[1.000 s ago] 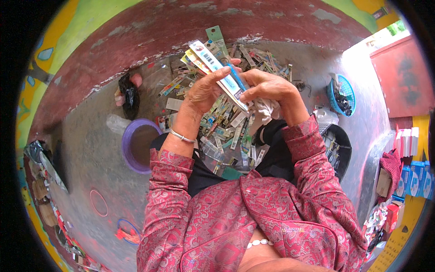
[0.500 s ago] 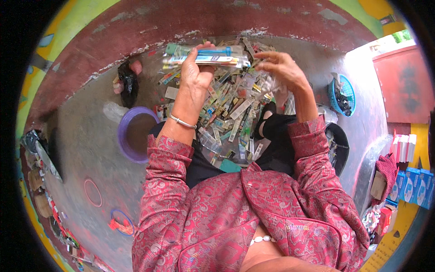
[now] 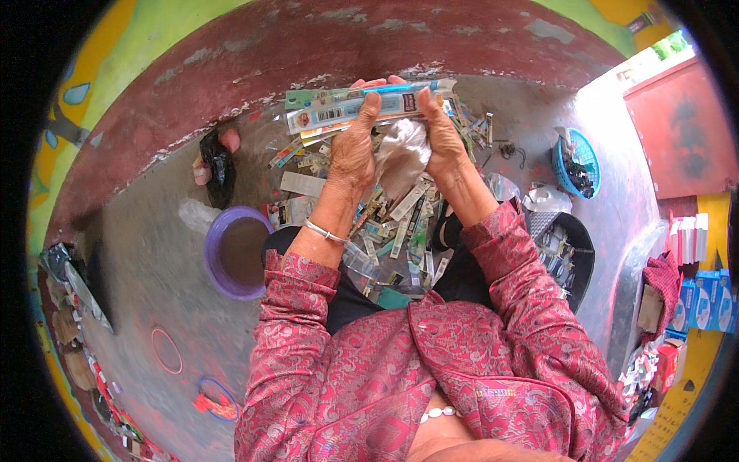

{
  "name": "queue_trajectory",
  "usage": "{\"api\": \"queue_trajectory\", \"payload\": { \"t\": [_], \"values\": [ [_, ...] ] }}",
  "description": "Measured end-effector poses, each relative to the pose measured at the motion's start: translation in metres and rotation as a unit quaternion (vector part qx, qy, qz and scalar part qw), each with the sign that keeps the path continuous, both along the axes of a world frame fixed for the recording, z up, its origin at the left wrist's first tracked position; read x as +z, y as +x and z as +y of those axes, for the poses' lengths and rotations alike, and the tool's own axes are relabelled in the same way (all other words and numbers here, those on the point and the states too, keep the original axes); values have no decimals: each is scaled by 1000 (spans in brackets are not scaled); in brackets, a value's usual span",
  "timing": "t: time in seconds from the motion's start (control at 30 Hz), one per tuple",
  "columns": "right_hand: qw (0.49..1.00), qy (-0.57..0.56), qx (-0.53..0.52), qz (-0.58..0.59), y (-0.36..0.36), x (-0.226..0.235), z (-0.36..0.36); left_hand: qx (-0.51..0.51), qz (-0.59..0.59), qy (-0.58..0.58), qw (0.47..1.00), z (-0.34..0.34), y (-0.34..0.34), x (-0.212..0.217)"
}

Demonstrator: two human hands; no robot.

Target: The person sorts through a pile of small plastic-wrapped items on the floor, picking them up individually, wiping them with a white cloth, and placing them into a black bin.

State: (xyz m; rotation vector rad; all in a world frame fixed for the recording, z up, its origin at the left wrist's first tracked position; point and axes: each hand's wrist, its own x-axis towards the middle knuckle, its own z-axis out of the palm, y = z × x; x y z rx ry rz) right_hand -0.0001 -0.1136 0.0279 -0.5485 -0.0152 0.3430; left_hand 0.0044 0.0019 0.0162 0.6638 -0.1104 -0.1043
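Head view, looking down. In the upper centre of the frame I see both hands raised side by side, gripping a stack of flat blister packs [image 3: 362, 108] held crosswise; the topmost pack shows a blue toothbrush-like item. My left hand [image 3: 352, 146] closes on the stack near its middle, fingers curled over the top edge and pressed against the card. My right hand [image 3: 445, 135] pinches the stack's right end in the same way, fingers over the far edge. Between the two hands, just below the stack, sits a crumpled white plastic bag [image 3: 402, 154]; I cannot tell which hand holds it. A silver bangle [image 3: 323, 231] circles the left wrist. Beneath the hands, at centre frame, a loose heap of similar packs [image 3: 400, 223] covers the lap and the grey floor [image 3: 162, 285]. A purple bowl [image 3: 219, 269] stands at centre left, a blue basket [image 3: 566, 165] at upper right, and a black bin [image 3: 581, 254] at centre right.
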Motion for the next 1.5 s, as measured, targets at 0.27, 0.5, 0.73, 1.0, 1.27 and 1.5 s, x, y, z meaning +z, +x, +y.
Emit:
{"api": "queue_trajectory", "payload": {
  "t": [0.27, 0.5, 0.73, 1.0, 1.27, 1.5],
  "values": [
    [990, -53, -124, 42, 3, 9, -24, -67, -98, 63, 991, -15, -16, 13],
    [978, -48, -203, -15, 15, 17, -49, -97, -130, 180, 970, 5, -12, -5],
    [924, -370, -39, -92, -5, 32, -82, -408, 47, 140, 901, 28, 0, 4],
    [887, -452, 6, -94, 10, 15, -61, -365, 50, 268, 890, -12, -32, -8],
    [859, -497, -15, -119, 8, 21, -60, -319, 65, 247, 913, -10, -36, 5],
    [883, -440, -32, -162, 17, 28, -87, -385, 33, 153, 909, 2, -28, 2]
  ]
}}
